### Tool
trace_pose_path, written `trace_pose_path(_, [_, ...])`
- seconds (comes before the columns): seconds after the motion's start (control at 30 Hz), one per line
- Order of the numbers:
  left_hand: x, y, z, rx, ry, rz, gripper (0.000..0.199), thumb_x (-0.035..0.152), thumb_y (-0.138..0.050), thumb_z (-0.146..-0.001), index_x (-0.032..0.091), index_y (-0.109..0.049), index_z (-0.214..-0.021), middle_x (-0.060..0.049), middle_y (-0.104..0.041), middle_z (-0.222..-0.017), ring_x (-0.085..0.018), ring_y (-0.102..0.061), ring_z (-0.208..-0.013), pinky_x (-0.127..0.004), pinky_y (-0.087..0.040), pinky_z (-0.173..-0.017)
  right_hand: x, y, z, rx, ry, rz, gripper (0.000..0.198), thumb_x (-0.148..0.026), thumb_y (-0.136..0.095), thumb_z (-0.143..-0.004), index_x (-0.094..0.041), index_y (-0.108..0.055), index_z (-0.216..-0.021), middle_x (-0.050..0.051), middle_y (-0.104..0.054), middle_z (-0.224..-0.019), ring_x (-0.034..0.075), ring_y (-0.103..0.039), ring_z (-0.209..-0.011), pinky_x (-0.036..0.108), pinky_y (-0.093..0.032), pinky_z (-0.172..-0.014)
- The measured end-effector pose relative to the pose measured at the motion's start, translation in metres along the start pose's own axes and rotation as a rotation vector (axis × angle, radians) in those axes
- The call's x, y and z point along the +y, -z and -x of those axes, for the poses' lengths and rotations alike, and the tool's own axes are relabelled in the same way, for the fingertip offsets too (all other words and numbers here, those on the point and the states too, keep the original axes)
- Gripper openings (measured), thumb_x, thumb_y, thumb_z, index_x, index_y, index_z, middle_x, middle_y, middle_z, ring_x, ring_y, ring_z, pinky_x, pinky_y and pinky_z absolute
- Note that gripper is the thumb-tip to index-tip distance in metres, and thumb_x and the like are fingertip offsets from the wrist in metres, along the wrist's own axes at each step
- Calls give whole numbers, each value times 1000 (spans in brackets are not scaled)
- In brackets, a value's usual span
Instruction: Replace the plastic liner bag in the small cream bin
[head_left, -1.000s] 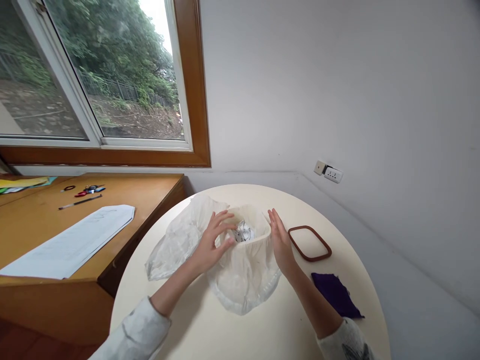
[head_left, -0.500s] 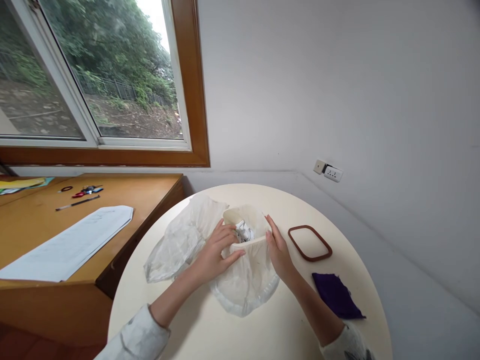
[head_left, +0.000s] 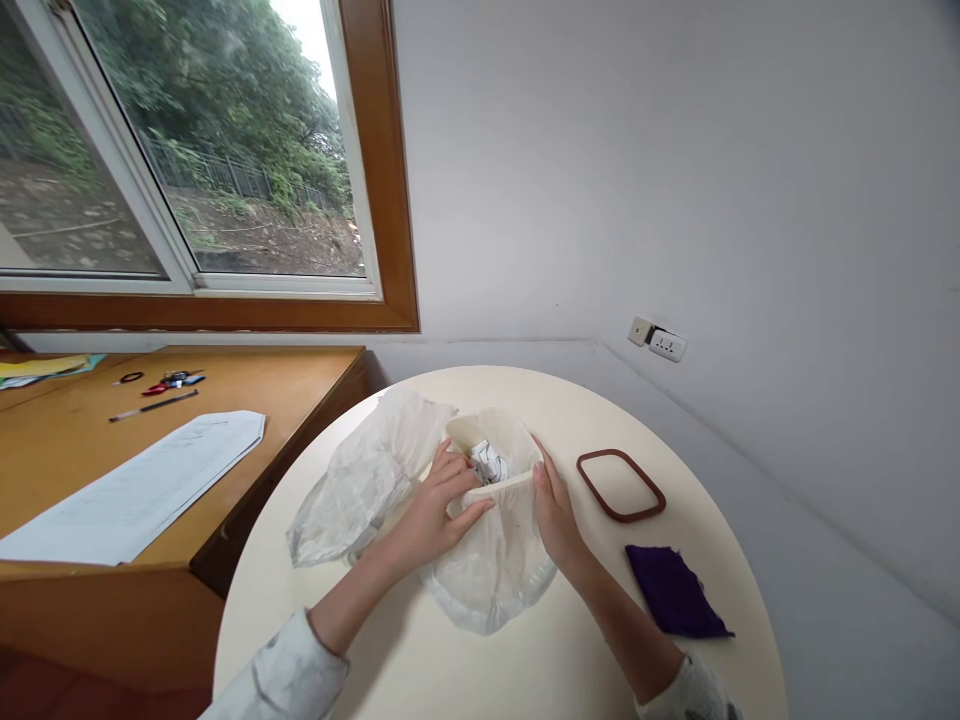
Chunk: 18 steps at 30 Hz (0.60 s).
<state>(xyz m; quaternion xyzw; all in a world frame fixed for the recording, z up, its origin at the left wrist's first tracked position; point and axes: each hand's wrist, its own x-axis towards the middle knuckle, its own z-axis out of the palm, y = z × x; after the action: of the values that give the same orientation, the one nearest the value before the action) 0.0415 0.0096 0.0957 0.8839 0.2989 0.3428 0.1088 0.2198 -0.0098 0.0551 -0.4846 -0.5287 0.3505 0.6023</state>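
Note:
In the head view a small cream bin (head_left: 513, 484) stands on the round table, its mouth facing up towards me. A thin white plastic bag (head_left: 487, 575) is folded out over its rim and hangs down the front; more of the bag lies spread to the left. Crumpled paper (head_left: 489, 462) with dark marks sits inside. At the left of the rim, my left hand (head_left: 442, 505) grips the bag, fingers curled at the edge and thumb along the front. My right hand (head_left: 556, 505) is closed around the bag and rim on the right side.
A brown rounded frame (head_left: 621, 486) and a purple cloth (head_left: 677, 592) lie right of the bin on the cream table (head_left: 570, 660). A wooden desk (head_left: 300, 400) at left bears paper sheets (head_left: 150, 490), a pen (head_left: 154, 405) and keys (head_left: 172, 382). A wall stands behind.
My left hand has shifted very slightly along the rim, its thumb a little farther right. The bin, bag and paper stay in place.

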Motion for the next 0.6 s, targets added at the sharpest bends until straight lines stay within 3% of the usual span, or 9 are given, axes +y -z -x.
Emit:
trace_pose_path(0.17, [-1, 0, -1, -8, -4, -10, 14, 30, -50, -85, 18, -54, -78, -2, -52, -79, -15, -49, -85, -47, -14, -108, -1, 5, -2, -56, 42, 41, 49, -46, -28, -90, -25, -33, -135, 2, -35, -140, 16, -30, -130, 37, -24, -108])
trace_pose_path(0.3, [-3, 3, -1, -15, -5, 34, 12, 31, -54, -83, 19, -55, -82, -2, -55, -82, -15, -51, -91, -46, -13, -109, 5, 32, -12, -58, 7, 191, 49, -46, -29, -90, -21, -41, -130, 7, -44, -134, 20, -40, -123, 38, -33, -102])
trace_pose_path(0.4, [-6, 7, 1, 12, 4, 105, 22, 34, -63, -76, 20, -55, -92, -6, -55, -99, -19, -47, -107, -46, -14, -110, 13, 67, -24, -93, 25, 531, 38, -42, -38, -86, -18, -57, -109, 10, -58, -115, 22, -53, -106, 36, -42, -90])
trace_pose_path(0.47, [-7, 9, 3, 40, 18, 120, 30, 35, -66, -73, 20, -54, -97, -8, -50, -111, -21, -42, -115, -46, -14, -110, 18, 93, -30, -107, 36, 827, 30, -36, -38, -85, -17, -59, -96, 10, -61, -103, 22, -56, -95, 35, -43, -84])
trace_pose_path(0.6, [-10, 6, 8, 36, 24, 100, 26, 32, -64, -76, 21, -55, -98, -9, -47, -118, -23, -37, -121, -46, -17, -110, 29, 132, -32, -247, -246, 1297, 32, -38, -40, -82, -14, -56, -95, 12, -58, -103, 22, -58, -85, 33, -42, -72])
